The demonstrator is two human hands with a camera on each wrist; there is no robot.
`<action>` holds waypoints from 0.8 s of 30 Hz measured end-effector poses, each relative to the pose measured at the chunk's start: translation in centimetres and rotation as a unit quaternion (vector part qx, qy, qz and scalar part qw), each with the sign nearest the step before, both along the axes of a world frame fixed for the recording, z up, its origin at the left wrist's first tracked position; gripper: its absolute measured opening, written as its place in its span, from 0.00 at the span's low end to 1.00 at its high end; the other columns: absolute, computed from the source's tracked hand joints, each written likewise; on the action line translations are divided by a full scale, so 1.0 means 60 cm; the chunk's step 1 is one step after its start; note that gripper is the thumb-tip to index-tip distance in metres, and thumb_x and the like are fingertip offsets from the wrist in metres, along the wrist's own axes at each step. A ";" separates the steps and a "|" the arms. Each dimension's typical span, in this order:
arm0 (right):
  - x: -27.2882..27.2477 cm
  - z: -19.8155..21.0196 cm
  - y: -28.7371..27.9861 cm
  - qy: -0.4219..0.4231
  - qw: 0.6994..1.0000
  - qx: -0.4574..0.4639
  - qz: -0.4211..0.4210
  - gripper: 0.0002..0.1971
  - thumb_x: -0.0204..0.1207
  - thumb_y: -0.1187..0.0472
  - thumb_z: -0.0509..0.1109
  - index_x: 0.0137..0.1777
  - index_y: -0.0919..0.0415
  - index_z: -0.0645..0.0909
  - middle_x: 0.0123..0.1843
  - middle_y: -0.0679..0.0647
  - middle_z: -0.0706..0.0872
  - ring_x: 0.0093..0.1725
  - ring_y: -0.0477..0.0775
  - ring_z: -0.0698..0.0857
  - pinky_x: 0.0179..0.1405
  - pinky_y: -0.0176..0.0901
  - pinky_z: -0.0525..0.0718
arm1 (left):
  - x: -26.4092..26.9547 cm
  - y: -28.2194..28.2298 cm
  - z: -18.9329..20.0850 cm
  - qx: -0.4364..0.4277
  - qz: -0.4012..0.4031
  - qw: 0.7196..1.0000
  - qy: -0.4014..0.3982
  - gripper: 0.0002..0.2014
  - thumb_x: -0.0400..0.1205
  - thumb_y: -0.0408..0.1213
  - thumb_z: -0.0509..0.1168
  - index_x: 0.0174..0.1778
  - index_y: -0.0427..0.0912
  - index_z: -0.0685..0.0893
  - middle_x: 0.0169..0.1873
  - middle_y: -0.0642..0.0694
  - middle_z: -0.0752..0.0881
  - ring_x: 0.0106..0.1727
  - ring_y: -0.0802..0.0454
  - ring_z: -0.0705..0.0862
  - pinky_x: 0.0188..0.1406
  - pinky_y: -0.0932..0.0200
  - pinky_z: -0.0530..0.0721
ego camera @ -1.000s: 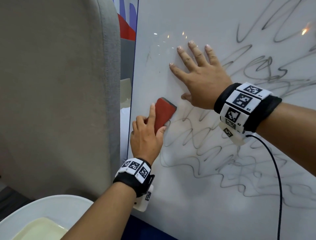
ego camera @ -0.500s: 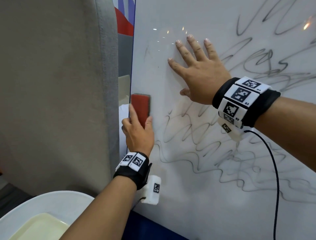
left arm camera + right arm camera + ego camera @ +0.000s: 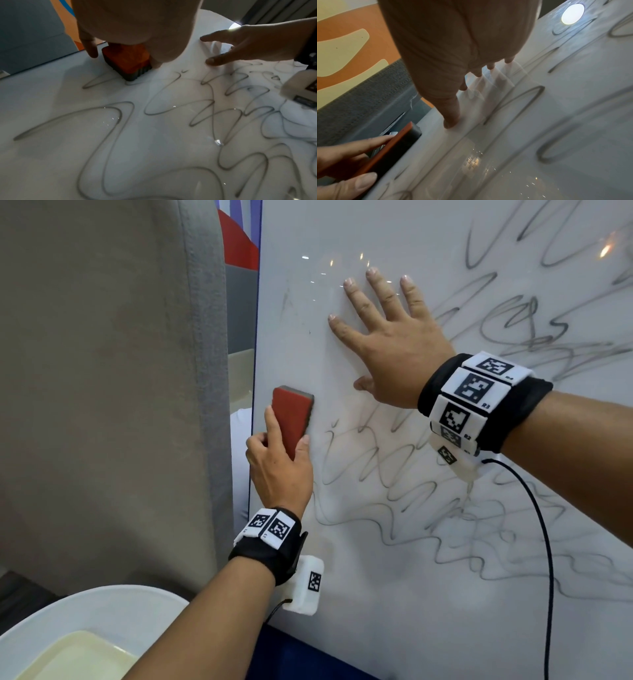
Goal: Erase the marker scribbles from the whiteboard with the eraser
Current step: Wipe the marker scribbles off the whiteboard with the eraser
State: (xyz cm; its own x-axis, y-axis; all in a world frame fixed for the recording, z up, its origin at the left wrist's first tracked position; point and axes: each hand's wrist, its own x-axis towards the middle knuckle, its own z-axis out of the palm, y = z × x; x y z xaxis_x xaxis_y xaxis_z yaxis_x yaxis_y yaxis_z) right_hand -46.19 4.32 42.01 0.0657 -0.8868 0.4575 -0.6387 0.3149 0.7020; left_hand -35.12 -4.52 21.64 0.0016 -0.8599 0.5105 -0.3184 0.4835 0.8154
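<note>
Eraser held against the scribbled whiteboard, near its left edge.

The whiteboard (image 3: pixel 394 594) carries grey marker scribbles (image 3: pixel 428 508) across its middle and right. The right hand (image 3: pixel 390 344) lies flat on it, fingers spread straight, holding nothing. The left hand (image 3: pixel 279 467) grips the red, dark-padded eraser (image 3: pixel 292 419) between thumb and fingers, pad on the board just inside the left edge, above-left of the scribbles.

Probably an office or meeting room: glossy whiteboard (image 3: pixel 394 594) filling the view from 12 to 5 o'clock, grey fabric partition panel (image 3: pixel 102 388) at 9 o'clock, red-and-blue wall graphic (image 3: pixel 239 241) at 11 o'clock, round white table (image 3: pixel 85 607) at 7 o'clock.
</note>
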 end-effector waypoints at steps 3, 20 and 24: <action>0.000 0.001 -0.001 -0.001 1.000 0.001 0.003 0.48 0.76 0.40 0.71 0.88 0.51 0.46 0.88 0.63 0.38 0.86 0.69 0.37 0.83 0.73 0.42 | -0.003 0.007 0.005 -0.030 0.011 0.999 -0.028 0.38 0.83 0.52 0.66 0.87 0.53 0.56 0.58 0.40 0.72 0.58 0.42 0.75 0.57 0.40 0.81; -0.002 -0.001 -0.002 -0.007 1.000 -0.002 0.019 0.49 0.74 0.40 0.74 0.87 0.51 0.50 0.89 0.63 0.40 0.87 0.69 0.39 0.83 0.72 0.43 | 0.009 -0.002 0.021 -0.173 0.010 0.973 -0.154 0.37 0.81 0.52 0.67 0.85 0.53 0.59 0.55 0.41 0.75 0.56 0.42 0.76 0.52 0.40 0.78; -0.003 0.000 0.000 -0.008 1.000 -0.001 0.015 0.49 0.74 0.39 0.73 0.87 0.51 0.49 0.89 0.63 0.40 0.86 0.69 0.39 0.83 0.72 0.43 | -0.001 0.006 0.039 -0.116 0.016 0.986 -0.116 0.37 0.82 0.52 0.66 0.86 0.54 0.57 0.57 0.41 0.74 0.58 0.42 0.75 0.55 0.40 0.79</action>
